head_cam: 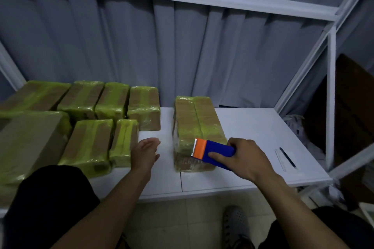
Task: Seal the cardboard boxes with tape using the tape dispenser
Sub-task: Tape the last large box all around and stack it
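Observation:
A long cardboard box (194, 121) wrapped in yellow-green tape lies alone in the middle of the white table (253, 127). My right hand (244, 157) grips a blue tape dispenser (214, 150) with an orange toothed cutter, held over the box's near end. My left hand (144, 152) hovers open above the table, just left of that box, holding nothing. Several other taped boxes (89, 119) are packed together on the table's left side.
A larger plain cardboard box (30, 139) sits at the left front. A pen on a white slip (286, 157) lies at the table's right. White metal frame posts (330, 97) rise on the right; a grey curtain hangs behind. My foot is on the floor below.

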Action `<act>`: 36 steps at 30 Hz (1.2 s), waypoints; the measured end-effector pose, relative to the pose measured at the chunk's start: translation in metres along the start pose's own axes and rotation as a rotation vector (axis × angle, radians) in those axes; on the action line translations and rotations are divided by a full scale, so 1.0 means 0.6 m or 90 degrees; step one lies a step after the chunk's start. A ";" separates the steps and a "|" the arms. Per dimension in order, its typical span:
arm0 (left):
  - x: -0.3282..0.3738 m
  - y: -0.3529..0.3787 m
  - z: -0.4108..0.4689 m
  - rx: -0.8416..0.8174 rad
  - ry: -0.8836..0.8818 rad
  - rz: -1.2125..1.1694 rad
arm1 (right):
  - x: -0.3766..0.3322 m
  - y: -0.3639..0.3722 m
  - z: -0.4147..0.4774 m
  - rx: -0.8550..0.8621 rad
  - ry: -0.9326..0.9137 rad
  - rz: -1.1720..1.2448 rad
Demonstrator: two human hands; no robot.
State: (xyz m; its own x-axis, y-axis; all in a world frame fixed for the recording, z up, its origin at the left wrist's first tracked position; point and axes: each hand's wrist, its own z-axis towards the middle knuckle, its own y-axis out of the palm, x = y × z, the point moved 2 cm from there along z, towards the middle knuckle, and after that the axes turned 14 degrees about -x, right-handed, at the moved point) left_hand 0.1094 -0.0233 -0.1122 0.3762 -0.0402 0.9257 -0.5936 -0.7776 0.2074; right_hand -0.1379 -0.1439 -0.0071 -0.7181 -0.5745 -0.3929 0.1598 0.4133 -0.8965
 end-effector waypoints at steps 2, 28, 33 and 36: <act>-0.009 0.004 0.009 -0.007 -0.007 -0.019 | -0.010 -0.001 0.010 -0.003 0.010 -0.029; -0.086 0.081 0.079 -0.071 -0.111 0.138 | -0.018 0.012 0.105 -0.062 0.106 -0.168; -0.097 0.106 0.046 -0.120 -0.023 0.146 | -0.016 0.014 0.108 -0.071 0.108 -0.158; -0.101 0.114 0.037 -0.200 -0.051 0.210 | -0.013 0.010 0.109 -0.070 0.115 -0.154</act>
State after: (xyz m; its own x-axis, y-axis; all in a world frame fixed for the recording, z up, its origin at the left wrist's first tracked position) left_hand 0.0619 -0.0883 -0.1611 0.1776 -0.3113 0.9336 -0.8727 -0.4882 0.0032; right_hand -0.0873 -0.1830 -0.0230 -0.8366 -0.5346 -0.1197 -0.0969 0.3595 -0.9281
